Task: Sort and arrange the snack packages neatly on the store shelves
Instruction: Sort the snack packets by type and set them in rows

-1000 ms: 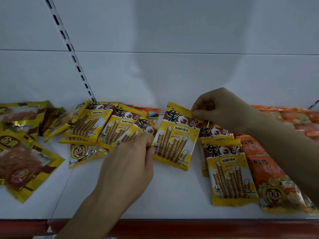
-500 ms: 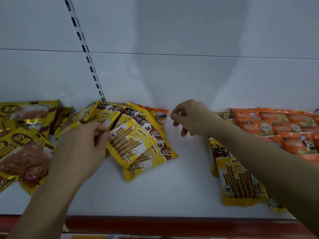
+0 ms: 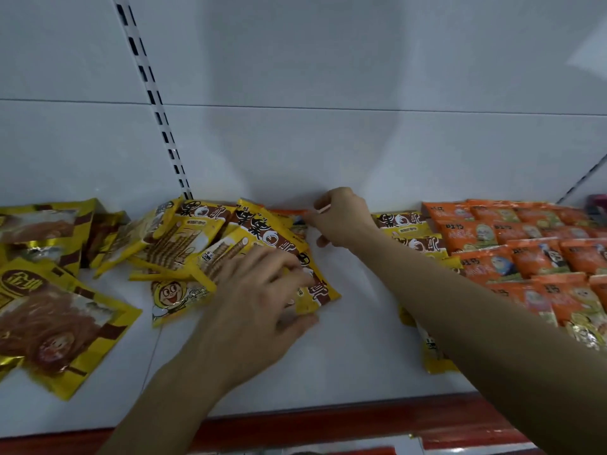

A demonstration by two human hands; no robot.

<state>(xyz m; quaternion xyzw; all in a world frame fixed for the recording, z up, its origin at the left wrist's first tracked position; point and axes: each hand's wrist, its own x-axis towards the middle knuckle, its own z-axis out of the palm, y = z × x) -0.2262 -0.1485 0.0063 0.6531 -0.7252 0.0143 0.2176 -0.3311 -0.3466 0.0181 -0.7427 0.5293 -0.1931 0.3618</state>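
Observation:
A loose heap of yellow wafer-roll packs (image 3: pixel 197 238) lies at the back middle of the white shelf (image 3: pixel 348 359). My left hand (image 3: pixel 259 293) reaches over the heap's right end, fingers on top and thumb underneath the front yellow pack (image 3: pixel 325 292), gripping it. Behind the heap, an orange pack (image 3: pixel 289 214) pokes out against the back wall. My right hand (image 3: pixel 341 218) pinches its right corner. More yellow wafer-roll packs (image 3: pixel 407 231) lie right of that hand, partly hidden by my right forearm.
Rows of orange snack packs (image 3: pixel 525 247) fill the shelf's right side. Gold-and-brown packs (image 3: pixel 49 320) lie at the left, and a yellow cartoon-face pack (image 3: pixel 174 297) sits before the heap. A slotted upright (image 3: pixel 157 106) runs up the back wall. The shelf has a red front edge (image 3: pixel 328 418).
The yellow pack both hands held went onto the left heap. My left hand has since shifted right onto the heap's front pack. My right hand let go and reached back to the orange pack.

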